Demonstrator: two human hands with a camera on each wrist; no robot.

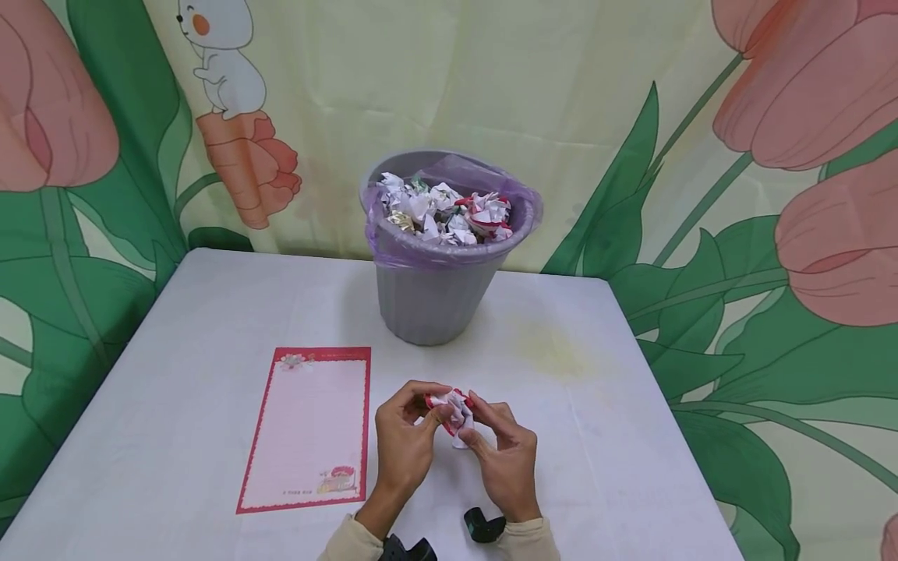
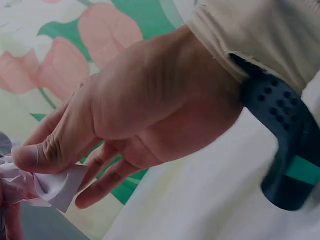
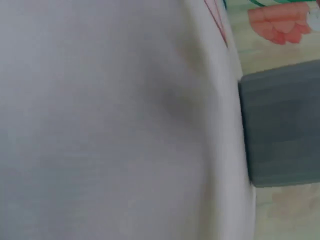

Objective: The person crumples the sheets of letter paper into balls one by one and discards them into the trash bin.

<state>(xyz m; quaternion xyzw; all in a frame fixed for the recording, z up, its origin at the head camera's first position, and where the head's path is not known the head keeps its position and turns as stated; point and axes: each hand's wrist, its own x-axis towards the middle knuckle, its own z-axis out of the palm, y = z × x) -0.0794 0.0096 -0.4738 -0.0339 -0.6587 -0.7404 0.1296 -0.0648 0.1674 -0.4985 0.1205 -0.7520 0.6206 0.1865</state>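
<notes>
A crumpled piece of paper, white with red edging, is held between both hands over the front middle of the table. My left hand pinches its left side between thumb and fingers. On its right side, my right hand grips it with thumb and fingertips. The left wrist view shows the left thumb pressed on the white paper, with the other fingers partly hidden behind. No part of the right hand shows in the right wrist view.
Left of the hands, a flat sheet with a red border lies on the white table. Behind them stands a grey bin, also in the right wrist view, with a purple liner and several crumpled papers heaped inside.
</notes>
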